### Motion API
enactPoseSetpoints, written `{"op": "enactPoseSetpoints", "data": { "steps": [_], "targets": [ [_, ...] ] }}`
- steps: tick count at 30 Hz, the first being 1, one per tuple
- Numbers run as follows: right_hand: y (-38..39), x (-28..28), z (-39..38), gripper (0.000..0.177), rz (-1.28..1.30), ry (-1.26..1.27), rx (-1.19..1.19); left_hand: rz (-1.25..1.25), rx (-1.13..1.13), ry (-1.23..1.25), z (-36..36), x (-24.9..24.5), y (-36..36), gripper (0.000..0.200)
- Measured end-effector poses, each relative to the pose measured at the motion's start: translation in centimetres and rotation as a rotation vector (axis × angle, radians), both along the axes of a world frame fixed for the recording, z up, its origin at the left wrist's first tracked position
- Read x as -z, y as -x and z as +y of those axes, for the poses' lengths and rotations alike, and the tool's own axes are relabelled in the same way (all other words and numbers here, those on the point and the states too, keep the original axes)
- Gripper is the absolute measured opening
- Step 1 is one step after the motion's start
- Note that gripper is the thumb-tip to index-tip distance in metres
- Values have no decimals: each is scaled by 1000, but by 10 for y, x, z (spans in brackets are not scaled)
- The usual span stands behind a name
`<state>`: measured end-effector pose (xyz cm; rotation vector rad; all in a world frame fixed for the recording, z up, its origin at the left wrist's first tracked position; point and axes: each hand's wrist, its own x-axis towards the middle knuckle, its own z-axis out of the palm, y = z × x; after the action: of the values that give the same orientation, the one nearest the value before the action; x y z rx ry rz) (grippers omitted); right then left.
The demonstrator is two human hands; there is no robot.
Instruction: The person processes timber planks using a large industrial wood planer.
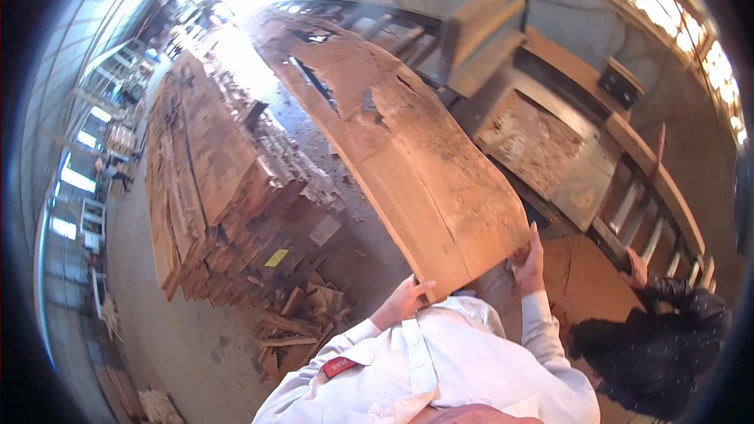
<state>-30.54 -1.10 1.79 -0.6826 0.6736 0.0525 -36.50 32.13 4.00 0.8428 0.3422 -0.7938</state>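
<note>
A long, wide wooden slab (424, 180) with rough edges, cracks and holes stretches away from my body. My left hand (403, 301) is closed on the slab's near left corner, with the thumb lying over its top. At the near right corner, my right hand (531, 261) holds the slab's edge, its fingers partly hidden at the side. The slab's near end is close to my white shirt. What carries its far end is hidden.
Stacked slabs (212, 180) stand on the left, with scrap wood (306, 318) at their near end. A roller conveyor (640, 220) and a machine bed (542, 149) are on the right. A person in dark clothing (656, 345) rests a hand by the rollers.
</note>
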Motion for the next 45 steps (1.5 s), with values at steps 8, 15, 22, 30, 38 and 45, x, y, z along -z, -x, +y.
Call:
{"op": "enactPoseSetpoints", "data": {
  "steps": [8,15,22,30,38,45],
  "targets": [
    [-39,21,-42,56,42,-56,183,107,231,61,-47,23,-54,35],
    [-48,31,-80,64,-160,-122,412,22,360,147,-119,21,-116,41],
    [31,29,-28,52,52,60,336,-249,534,195,-216,42,-201,35],
    [59,43,34,47,276,150,144,-488,969,-226,-193,-17,-289,31],
    [-37,43,11,59,70,80,183,-284,800,-622,-51,63,-216,37],
    [-101,42,6,53,2,43,400,-673,751,-1398,60,118,-205,42]
  ]
}}
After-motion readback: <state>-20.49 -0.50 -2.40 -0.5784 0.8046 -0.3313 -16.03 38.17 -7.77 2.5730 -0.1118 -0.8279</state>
